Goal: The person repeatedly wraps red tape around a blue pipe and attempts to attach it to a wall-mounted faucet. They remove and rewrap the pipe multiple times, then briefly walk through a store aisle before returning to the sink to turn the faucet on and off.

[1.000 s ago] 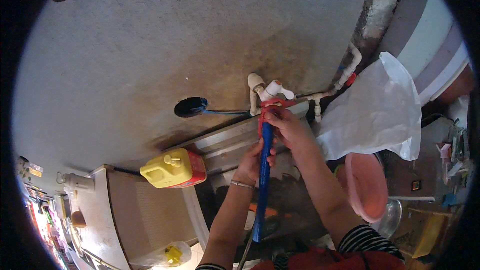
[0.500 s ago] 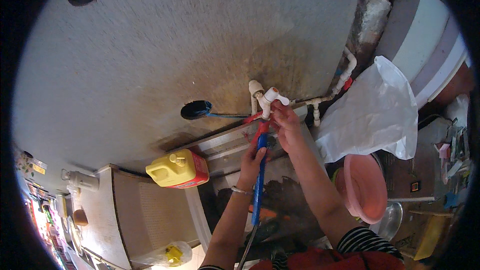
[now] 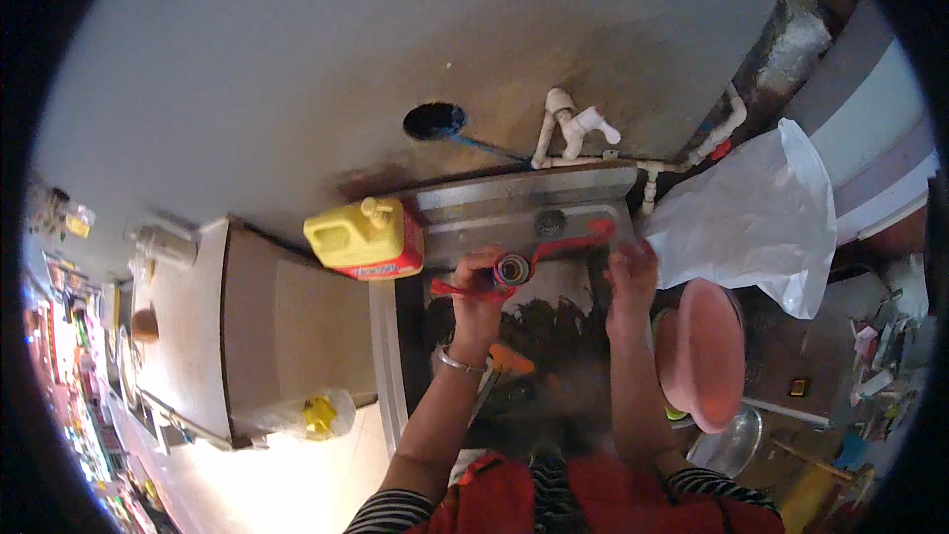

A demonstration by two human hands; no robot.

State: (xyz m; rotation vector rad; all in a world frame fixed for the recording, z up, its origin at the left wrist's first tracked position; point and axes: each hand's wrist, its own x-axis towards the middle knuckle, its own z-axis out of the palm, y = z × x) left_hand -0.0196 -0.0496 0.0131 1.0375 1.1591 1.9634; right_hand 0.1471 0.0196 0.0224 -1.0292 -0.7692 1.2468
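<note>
Closed around the end of a hose (image 3: pixel 512 270), my left hand (image 3: pixel 478 309) holds it over the sink, its round open mouth turned up toward me. A red strip (image 3: pixel 571 236) hangs loose from the hose end and stretches right toward my other hand; more red strip (image 3: pixel 450 289) sticks out on the left. My right hand (image 3: pixel 633 272) is at the right side of the sink, apart from the hose; motion smears its fingers. Beyond the sink, the white wall tap (image 3: pixel 578 131) with its lever has nothing on its spout.
A yellow jug (image 3: pixel 361 237) stands at the sink's back left corner. Dark clumps and an orange thing (image 3: pixel 510 360) lie in the sink (image 3: pixel 388 356). To the right are a white plastic bag (image 3: pixel 751 218), a pink basin (image 3: pixel 704 356) and a metal bowl (image 3: pixel 730 443).
The hose has come off the tap spout and moved down toward me in my left hand. My right hand has left the tap and swung right. The view has shifted too.
</note>
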